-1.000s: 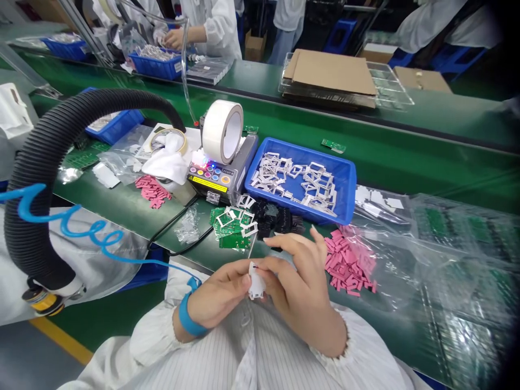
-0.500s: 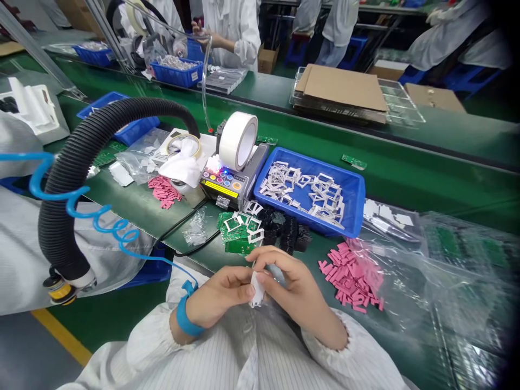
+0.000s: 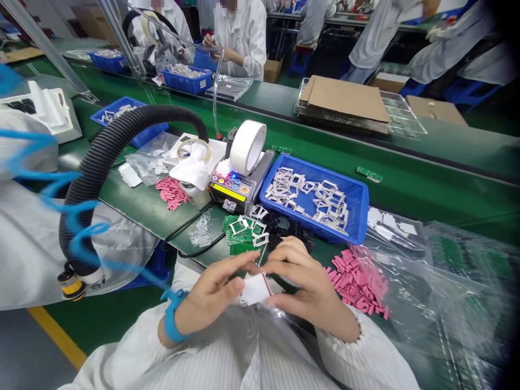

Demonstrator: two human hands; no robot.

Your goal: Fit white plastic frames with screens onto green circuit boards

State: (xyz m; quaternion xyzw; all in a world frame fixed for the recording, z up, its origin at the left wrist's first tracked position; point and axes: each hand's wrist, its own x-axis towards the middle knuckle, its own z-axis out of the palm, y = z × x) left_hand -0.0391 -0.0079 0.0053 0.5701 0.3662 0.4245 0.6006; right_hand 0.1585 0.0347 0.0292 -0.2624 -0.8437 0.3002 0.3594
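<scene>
left hand [image 3: 211, 290]: pinching white piece [image 3: 255, 288] at its left edge | right hand [image 3: 304, 281]: pinching its right edge | piece: near centre, over lap, nearer than boards [image 3: 238, 238], left of pink pads [image 3: 357, 279] | tip: likely best gripped by edges, level, lightly

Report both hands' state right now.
Left hand: closed, pinching the small white part.
Right hand: closed, pinching the same part.
</scene>
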